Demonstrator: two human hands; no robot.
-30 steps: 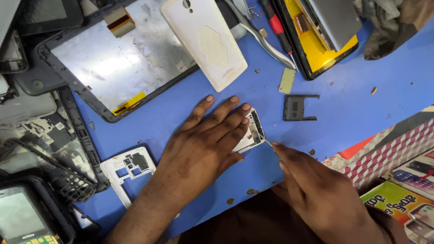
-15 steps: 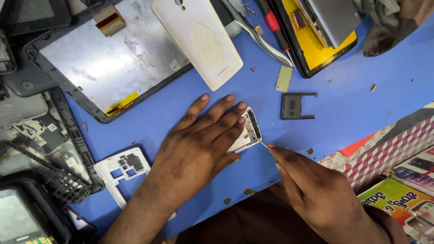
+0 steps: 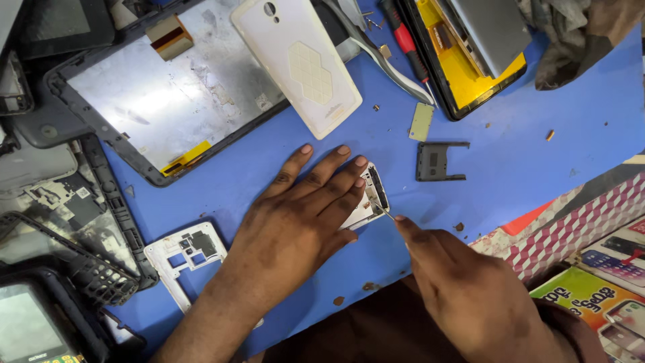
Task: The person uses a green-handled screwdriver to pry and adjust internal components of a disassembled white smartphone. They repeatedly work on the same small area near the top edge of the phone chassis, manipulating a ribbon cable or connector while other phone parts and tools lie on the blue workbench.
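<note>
1. The left hand [image 3: 302,222] lies flat, fingers spread, pressing a small white phone frame [image 3: 369,198] onto the blue desk [image 3: 537,154]; it pins rather than grips.
2. The right hand [image 3: 470,296] is pinched closed on a thin metal tool [image 3: 385,213], whose tip touches the frame's right edge.
3. To work well here, steady downward pressure and a shallow tool angle seem wise, since the tip could slip toward the fingertips.
4. Farther out lie a black bracket [image 3: 437,161], a white back cover [image 3: 302,64] and a red-handled screwdriver [image 3: 403,40].
</note>
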